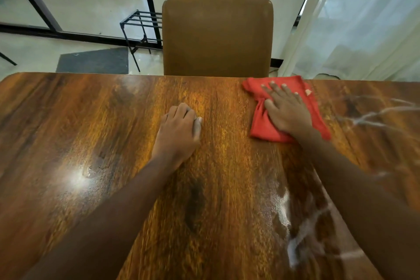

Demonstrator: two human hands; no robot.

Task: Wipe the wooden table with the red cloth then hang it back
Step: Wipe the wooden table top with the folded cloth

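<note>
The wooden table [95, 134] fills the lower half of the view, glossy and dark-grained. A crumpled red cloth [261, 124] lies near the far edge, right of centre. My right hand [287, 109] presses flat on the cloth with its fingers spread and straight. My left hand [178, 130] rests on the bare wood near the middle of the table, fingers loosely curled and holding nothing. White streaks and smears [302, 229] mark the table surface on the right side.
A brown leather chair [217, 36] stands pushed against the far edge, right behind the cloth. Beyond it are a black metal rack [141, 24], a dark floor mat [94, 61], glass doors with potted plants and a sheer curtain [363, 20] on the right.
</note>
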